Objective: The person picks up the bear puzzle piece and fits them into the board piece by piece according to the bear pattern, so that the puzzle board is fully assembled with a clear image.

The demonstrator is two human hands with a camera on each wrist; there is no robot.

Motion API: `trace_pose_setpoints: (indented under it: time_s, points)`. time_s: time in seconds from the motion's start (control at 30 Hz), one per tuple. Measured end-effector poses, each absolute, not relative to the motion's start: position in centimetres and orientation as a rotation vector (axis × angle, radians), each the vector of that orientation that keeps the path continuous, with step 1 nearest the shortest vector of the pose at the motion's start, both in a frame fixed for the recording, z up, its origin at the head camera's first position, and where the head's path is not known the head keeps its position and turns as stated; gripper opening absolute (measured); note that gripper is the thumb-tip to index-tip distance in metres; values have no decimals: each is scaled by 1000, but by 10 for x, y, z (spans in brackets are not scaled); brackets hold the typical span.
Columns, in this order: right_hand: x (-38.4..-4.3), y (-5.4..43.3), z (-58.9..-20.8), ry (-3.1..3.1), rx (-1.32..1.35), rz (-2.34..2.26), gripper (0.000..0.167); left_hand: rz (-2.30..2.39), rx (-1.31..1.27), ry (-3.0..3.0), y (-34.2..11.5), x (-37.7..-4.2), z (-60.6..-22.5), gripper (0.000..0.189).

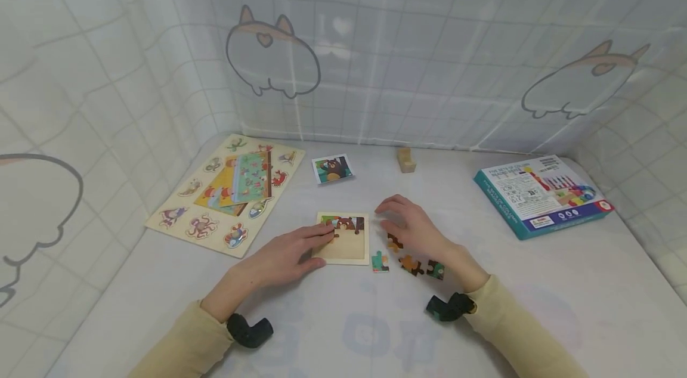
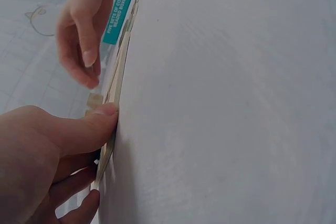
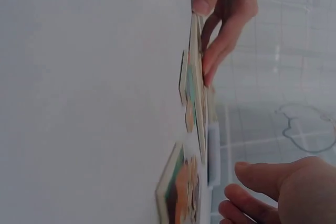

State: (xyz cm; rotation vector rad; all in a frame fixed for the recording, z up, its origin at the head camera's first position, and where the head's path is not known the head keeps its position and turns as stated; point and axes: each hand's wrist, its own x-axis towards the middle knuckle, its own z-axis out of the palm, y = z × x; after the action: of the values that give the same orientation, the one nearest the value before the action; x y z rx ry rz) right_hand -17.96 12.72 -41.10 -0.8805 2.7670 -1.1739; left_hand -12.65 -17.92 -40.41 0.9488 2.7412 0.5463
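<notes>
A shallow wooden puzzle tray [image 1: 349, 251] lies in the middle of the table, its upper part filled with pieces showing a brown bear's head [image 1: 346, 223]. My left hand [image 1: 287, 254] rests on the tray's left side, fingertips on the fitted pieces and thumb at the front edge. To the right, my right hand [image 1: 410, 226] hovers with loosely bent fingers and holds nothing. Below it lie several loose jigsaw pieces: a teal piece [image 1: 380, 262], an orange-brown piece [image 1: 410, 265], a dark green piece [image 1: 435, 270] and a brown piece [image 1: 394, 242] partly under the hand.
Behind the tray lies a bear picture card [image 1: 333, 169], with a small wooden block [image 1: 406, 161] to its right. A sea-animal puzzle board [image 1: 214, 235] bearing two colourful picture boards [image 1: 249, 178] lies at left. At right is a flat teal box [image 1: 542, 194]. Patterned curtains enclose the table.
</notes>
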Motion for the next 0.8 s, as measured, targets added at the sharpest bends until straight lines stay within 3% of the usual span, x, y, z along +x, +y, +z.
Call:
trace_pose_setpoints:
  time_s: [0.43,0.8]
  points:
    - [-176,168,-417,2819,-908,-1138,24,552,973,2744,-178,-125,-405,57]
    - [-177,175,-421,2791,-899,-1077,24,567,935,2751,-179,-124,-404,57]
